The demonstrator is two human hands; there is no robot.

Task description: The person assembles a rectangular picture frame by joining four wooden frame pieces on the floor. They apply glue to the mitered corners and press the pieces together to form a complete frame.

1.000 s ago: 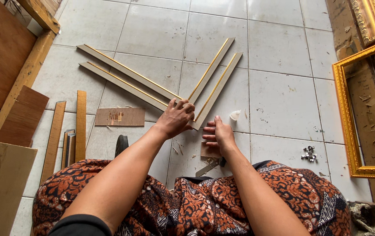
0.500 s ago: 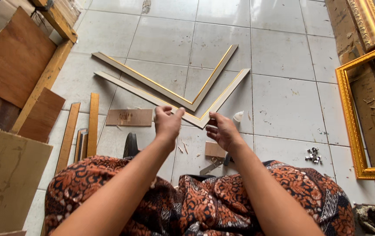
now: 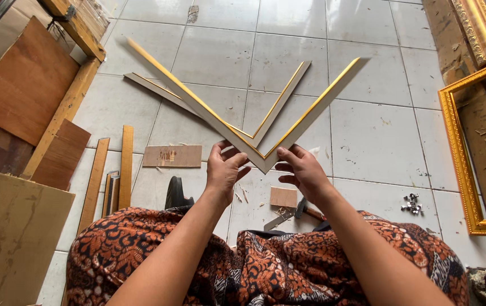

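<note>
Joined corner (image 3: 261, 160): two gold-edged strips mitred into a V, lifted off the floor; left hand (image 3: 224, 170) and right hand (image 3: 301, 171) both clasp it at the apex; second V (image 3: 254, 133) lies below, unjoined to it; full frame not yet assembled.

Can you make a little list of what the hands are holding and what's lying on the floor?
left hand: grips the joined corner of the lifted frame piece
right hand: grips the same corner from the other side
second frame piece: V-shaped, lying on the tiled floor
hammer: on the floor by the knees
small wood block: beside the hammer
gold frame: at the right
</note>
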